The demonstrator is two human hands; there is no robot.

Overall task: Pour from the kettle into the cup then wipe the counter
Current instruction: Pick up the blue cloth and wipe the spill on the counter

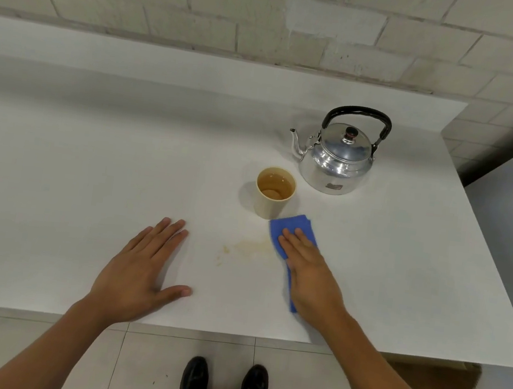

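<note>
A shiny metal kettle [337, 159] with a black handle stands upright at the back right of the white counter [89, 174], spout pointing left. In front of it a cream cup [274, 193] holds brownish liquid. A blue cloth [290, 227] lies flat just right of and below the cup, and my right hand [307, 271] presses down on it, palm flat, fingers together. A pale brown stain [252, 247] marks the counter just left of the cloth. My left hand [142, 271] rests flat on the counter to the left, fingers spread, holding nothing.
A white brick wall [270, 18] rises behind a raised ledge at the counter's back. The counter's right edge runs diagonally past the kettle. Below the front edge are floor tiles, my black shoes [223, 384] and a cardboard box [438, 384] under the right corner.
</note>
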